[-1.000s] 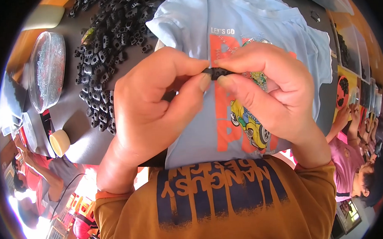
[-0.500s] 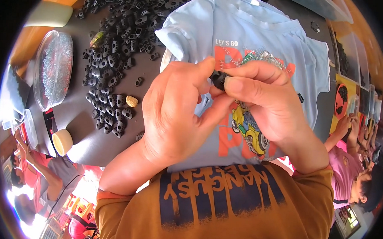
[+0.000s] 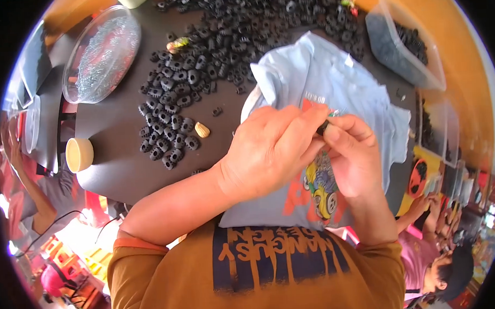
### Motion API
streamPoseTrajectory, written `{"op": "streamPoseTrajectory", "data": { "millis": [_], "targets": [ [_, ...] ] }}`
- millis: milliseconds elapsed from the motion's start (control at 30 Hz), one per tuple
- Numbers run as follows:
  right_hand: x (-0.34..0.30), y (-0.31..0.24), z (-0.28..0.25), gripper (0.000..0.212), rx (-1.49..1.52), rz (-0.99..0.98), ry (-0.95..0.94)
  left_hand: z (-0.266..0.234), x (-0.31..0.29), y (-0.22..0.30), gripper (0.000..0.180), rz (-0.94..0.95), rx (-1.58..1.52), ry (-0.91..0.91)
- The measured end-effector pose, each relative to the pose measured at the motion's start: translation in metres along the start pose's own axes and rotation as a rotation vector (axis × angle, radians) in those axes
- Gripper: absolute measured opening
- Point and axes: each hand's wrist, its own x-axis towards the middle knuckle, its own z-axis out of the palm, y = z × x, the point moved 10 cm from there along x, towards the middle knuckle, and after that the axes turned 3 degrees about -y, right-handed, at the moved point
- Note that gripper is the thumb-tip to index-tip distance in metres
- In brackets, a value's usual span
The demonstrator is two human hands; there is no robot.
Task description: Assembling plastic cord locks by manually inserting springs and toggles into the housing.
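My left hand (image 3: 272, 148) is closed, its fingertips pinching a small black plastic cord lock (image 3: 323, 128). From the other side my right hand (image 3: 356, 157) grips the same piece between thumb and fingers. Only a sliver of the cord lock shows; the fingers hide the rest. Both hands are above a light blue printed T-shirt (image 3: 365, 104) that is spread over the table and my lap. Beyond them lies a large heap of similar black pieces (image 3: 174, 81), trailing toward me on the left.
A clear oval tub (image 3: 70, 87) of fine shiny bits, perhaps springs, stands left on the dark table (image 3: 114, 153). Nearby are a cream cup (image 3: 79, 155) and a tan nut-like object (image 3: 202, 129). Clear bins (image 3: 383, 46) with black pieces line the right. A person in pink (image 3: 417, 260) works there.
The whole view has shifted, bringing more of the heap and the right-hand bin into sight. My fingers have closed further over the cord lock, which shows less than before.
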Motion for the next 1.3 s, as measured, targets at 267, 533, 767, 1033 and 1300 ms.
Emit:
{"op": "streamPoseTrajectory", "data": {
  "millis": [267,533,767,1033,1300],
  "targets": [
    [0.016,-0.15,-0.059,0.021,-0.556,-0.471,0.361,0.005,-0.012,0.047,0.051,0.264,-0.132,-0.21],
    [0.054,-0.205,-0.062,0.07,-1.184,-0.692,0.582,0.012,-0.023,0.058,0.042,0.38,-0.212,-0.241],
    [0.036,-0.049,0.049,0.042,-1.556,-0.491,-0.165,0.023,-0.04,0.074,0.02,0.447,-0.226,-0.314],
    [0.019,-0.06,0.041,0.028,-1.382,-0.377,-0.096,-0.033,-0.01,-0.001,0.012,-0.031,0.164,-0.33],
    [0.031,-0.04,0.067,0.022,-1.397,-0.432,-0.209,-0.047,-0.034,-0.071,0.013,-0.281,0.575,-0.43]
  ]
}}
